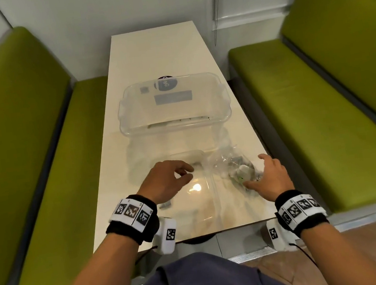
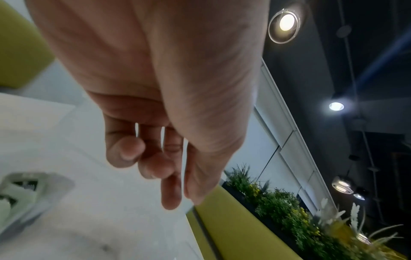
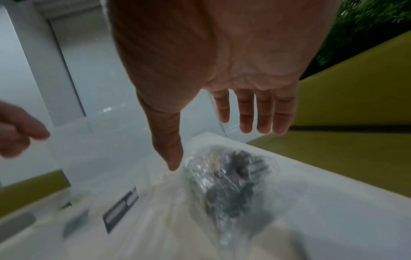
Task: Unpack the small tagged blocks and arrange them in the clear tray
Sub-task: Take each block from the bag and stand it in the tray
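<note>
A crumpled clear plastic bag holding several small dark and white blocks lies on the table's near right part, and shows blurred in the right wrist view. The shallow clear tray lies just left of it. My right hand hovers at the bag's right side, fingers straight and spread, thumb close to the plastic. My left hand hangs over the tray with loosely curled fingers and holds nothing. One small dark block lies by my left wrist.
A large clear storage bin stands in the middle of the cream table, behind the tray. Green benches flank the table on both sides. A blurred tagged white piece lies low in the left wrist view.
</note>
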Demonstrator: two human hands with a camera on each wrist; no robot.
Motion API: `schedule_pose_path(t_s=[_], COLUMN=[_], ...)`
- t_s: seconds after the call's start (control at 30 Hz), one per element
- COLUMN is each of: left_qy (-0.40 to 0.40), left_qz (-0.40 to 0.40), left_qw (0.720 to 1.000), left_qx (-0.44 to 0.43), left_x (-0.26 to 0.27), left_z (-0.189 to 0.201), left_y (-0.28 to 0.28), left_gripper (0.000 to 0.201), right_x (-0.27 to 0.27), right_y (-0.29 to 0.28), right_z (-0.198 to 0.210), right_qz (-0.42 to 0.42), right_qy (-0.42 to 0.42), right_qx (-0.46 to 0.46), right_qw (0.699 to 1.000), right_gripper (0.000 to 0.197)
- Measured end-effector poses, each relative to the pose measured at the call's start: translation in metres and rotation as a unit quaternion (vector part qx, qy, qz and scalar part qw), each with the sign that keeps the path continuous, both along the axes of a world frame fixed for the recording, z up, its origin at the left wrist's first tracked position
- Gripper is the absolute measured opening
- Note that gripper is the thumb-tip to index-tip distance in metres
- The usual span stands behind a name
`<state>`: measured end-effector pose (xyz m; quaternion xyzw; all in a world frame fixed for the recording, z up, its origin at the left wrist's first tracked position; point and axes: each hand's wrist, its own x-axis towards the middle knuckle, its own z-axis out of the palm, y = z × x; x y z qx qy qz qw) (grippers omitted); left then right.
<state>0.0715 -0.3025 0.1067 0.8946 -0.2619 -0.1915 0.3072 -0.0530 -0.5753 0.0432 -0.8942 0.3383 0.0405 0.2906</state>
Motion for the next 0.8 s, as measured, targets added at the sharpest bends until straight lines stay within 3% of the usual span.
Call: schedule_pose_path(t_s=[0.1,0.2,0.27,0.37,0.5,0.67,0.8], left_qy=[0.017,0.023,0.036,0.050,0.049,0.030,0.024], left_qz=[-0.008,-0.018,-0.014,-0.012,-0.005,0.021,0.012], left_qw=[1.000,0.999,0.999,0.998,0.998,0.996,0.996], left_qx=[-0.012,-0.014,-0.020,-0.032,-0.045,-0.086,-0.082], left_x=[-0.014,-0.027,-0.034,-0.040,-0.041,-0.039,-0.038], left_z=[-0.007,-0.012,-0.015,-0.018,-0.014,0.001,0.019], left_y=[-0.021,-0.043,-0.053,-0.064,-0.069,-0.068,-0.065], left_gripper=[0.017,0.018,0.019,0.021,0.026,0.026,0.023], right_x=[0.012,0.027,0.035,0.038,0.026,0.000,-0.018], right_y=[0.001,0.005,0.008,0.004,-0.001,-0.001,0.006], right_z=[-0.016,-0.027,-0.035,-0.041,-0.040,-0.029,-0.017], right_qz=[0.023,0.036,0.036,0.033,0.047,0.083,0.119], right_qy=[0.052,0.086,0.100,0.098,0.012,-0.139,-0.242], right_qx=[-0.008,-0.028,-0.038,-0.035,0.001,0.038,0.014], right_qw=[0.998,0.995,0.994,0.994,0.999,0.986,0.963], right_gripper=[0.122,0.130,0.125,0.098,0.074,0.080,0.077])
